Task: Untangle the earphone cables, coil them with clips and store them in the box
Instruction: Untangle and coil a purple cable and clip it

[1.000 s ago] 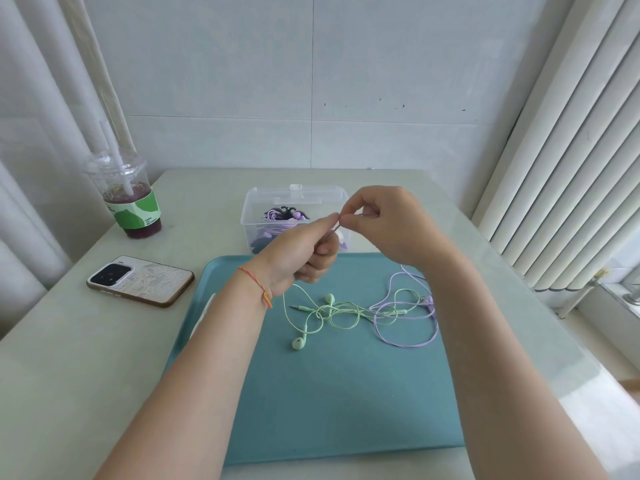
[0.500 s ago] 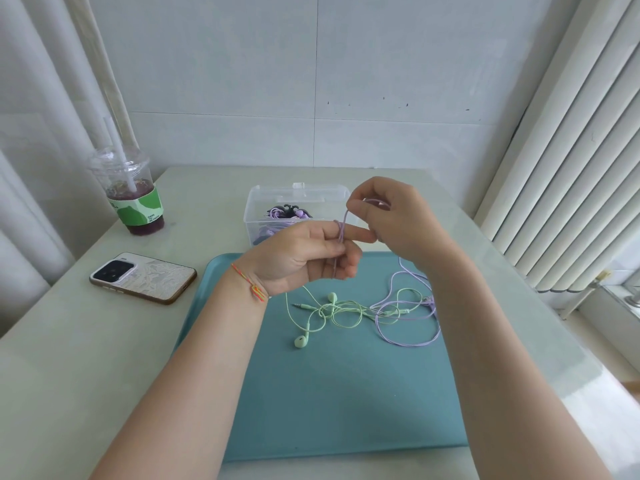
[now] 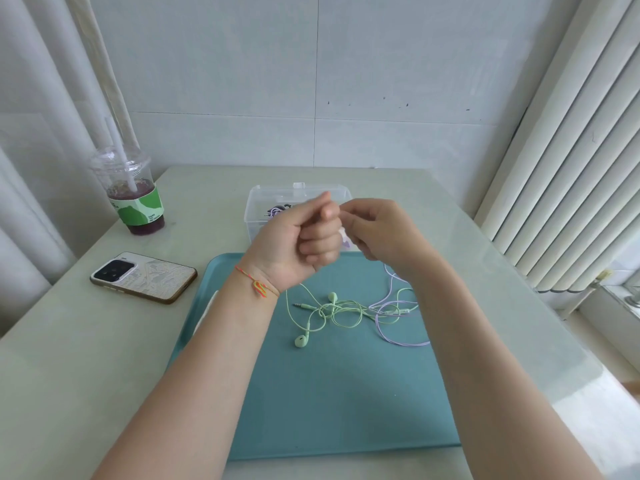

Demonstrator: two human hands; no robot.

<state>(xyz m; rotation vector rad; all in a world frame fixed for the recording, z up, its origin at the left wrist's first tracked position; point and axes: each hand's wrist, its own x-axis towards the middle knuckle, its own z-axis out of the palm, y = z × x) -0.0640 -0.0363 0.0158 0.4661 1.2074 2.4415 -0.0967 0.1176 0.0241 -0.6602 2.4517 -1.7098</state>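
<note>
The left hand (image 3: 304, 237) was curled into a loose fist above the far edge of the teal tray (image 3: 311, 410), its palm side turned to the camera and its thumb up, and the right hand (image 3: 377, 230) met it just beside, fingers bent and pinching toward the left thumb tip. What either held was hard to make out; a purple earphone cable (image 3: 393, 282) ran up from the tray to beneath the right hand, so the two were probably winding its free end round the left fingers, which would explain why both were raised clear of the tray: a hanging cable slides out of a tangle more readily than one lying flat. Both forearms came in from the near edge and converged, the left wrist wearing a thin orange string bracelet (image 3: 258, 285). Below the hands, on the tray, the green earphones (image 3: 332, 311) lay in a loose knot with one bud (image 3: 301, 341) nearest the viewer, and the purple loops crossed them on the right, the two sets not yet parted. Beyond the hands stood the clear plastic box (image 3: 273, 199) on the tabletop (image 3: 86, 358), with purple cable already inside. A phone (image 3: 143, 277) lay left of the tray, and an iced drink cup (image 3: 133, 195) stood farther back.
</note>
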